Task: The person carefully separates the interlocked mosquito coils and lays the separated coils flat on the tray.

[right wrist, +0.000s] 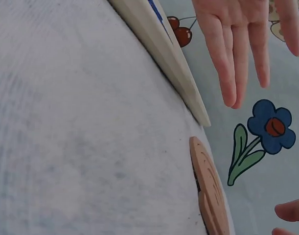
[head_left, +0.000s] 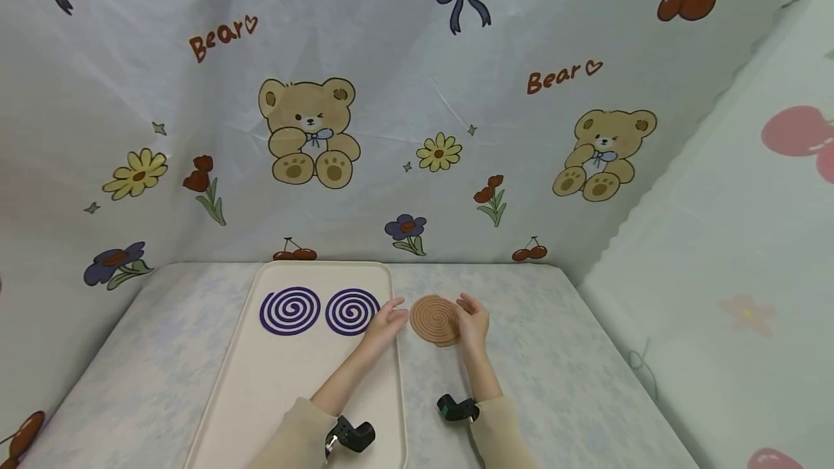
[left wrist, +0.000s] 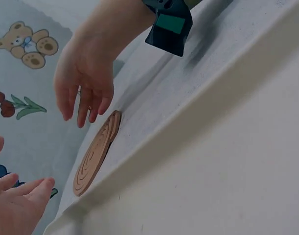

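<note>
A small stack of brown mosquito coils point(head_left: 435, 320) lies flat on the table, the lower one peeking out at the near edge. My left hand point(head_left: 387, 320) is just left of the stack, over the tray's right rim, palm turned inward and fingers extended. At the stack's right side is my right hand point(head_left: 473, 323), fingers loosely bent. In the left wrist view, the right hand point(left wrist: 90, 78) hangs above the brown coils point(left wrist: 96, 155) with nothing in it. The left hand point(right wrist: 237, 34) also appears empty in the right wrist view.
A cream tray point(head_left: 306, 396) covers the table's left half. Two purple spiral coils point(head_left: 290, 311) lie side by side near its far end. Behind the table point(head_left: 573, 382) hangs a patterned curtain point(head_left: 391, 42). Each wrist wears a black camera point(head_left: 352, 435).
</note>
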A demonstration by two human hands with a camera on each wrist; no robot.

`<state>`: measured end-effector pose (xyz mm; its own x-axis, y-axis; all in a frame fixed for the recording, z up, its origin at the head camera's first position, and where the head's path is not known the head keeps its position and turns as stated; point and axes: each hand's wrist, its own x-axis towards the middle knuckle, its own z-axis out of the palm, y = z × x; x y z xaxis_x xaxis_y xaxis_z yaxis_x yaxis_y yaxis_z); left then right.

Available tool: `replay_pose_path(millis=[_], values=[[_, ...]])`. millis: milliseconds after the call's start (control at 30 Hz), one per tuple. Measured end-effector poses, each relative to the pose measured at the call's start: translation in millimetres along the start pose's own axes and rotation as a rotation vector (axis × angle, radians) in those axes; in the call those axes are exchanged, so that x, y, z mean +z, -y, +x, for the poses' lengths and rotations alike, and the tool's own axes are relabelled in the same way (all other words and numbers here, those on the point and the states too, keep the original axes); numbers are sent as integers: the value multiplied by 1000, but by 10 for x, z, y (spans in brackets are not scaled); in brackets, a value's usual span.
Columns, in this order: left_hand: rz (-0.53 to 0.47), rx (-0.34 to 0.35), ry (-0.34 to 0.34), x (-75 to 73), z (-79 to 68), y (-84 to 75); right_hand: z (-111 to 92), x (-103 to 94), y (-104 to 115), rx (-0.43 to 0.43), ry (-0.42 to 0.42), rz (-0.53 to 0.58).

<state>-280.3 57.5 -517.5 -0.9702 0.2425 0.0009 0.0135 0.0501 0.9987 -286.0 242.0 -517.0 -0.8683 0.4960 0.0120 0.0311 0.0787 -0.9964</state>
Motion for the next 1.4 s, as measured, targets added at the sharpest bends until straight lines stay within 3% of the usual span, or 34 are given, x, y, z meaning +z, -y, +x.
replay_pose_path(millis=[300, 533, 633, 833, 1033, 1400], values=[[47, -59, 39, 239, 103, 99, 107, -13, -203, 41, -63, -37], [15, -42, 16, 349, 182, 204, 105, 7, -211, -10, -50, -222], [-8, -24, 2, 378, 185, 225, 82, 9, -192, -21, -55, -234], [-127, 4, -47, 379, 190, 231, 85, 14, -154, -12, -64, -181], [-209, -13, -66, 344, 222, 238, 135, 23, -165, 13, -84, -46], [-341, 16, -105, 215, 123, 115, 134, 40, -117, 57, -86, 168]])
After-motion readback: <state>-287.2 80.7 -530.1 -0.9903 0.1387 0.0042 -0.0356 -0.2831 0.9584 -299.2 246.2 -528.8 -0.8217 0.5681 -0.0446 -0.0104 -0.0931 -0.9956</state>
